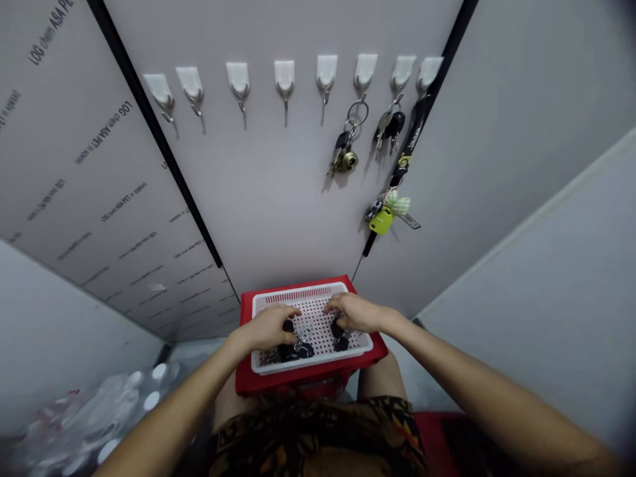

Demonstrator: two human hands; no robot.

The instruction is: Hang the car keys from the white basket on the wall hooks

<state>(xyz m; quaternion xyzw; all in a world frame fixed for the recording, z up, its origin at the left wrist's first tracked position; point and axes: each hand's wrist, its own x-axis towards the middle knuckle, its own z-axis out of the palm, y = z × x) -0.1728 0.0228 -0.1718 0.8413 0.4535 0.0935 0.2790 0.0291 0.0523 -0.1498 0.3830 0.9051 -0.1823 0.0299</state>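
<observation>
A white perforated basket (311, 297) rests on a red stool (253, 381) in front of me. Both hands are inside it. My left hand (268, 326) lies curled over black-headed keys (297, 349) at the basket's left. My right hand (355, 313) reaches in from the right, fingers bent down onto another black key (340, 342). What either hand's fingers actually grip is hidden under the knuckles. Above, a row of white wall hooks (285, 76) runs across the grey panel.
Three hooks at the right carry key bunches: one with a brass padlock (346, 159), one with dark fobs (391, 126), one on a black lanyard with a yellow-green tag (381, 220). The left hooks hang bare. Plastic bottles (99, 417) lie at lower left.
</observation>
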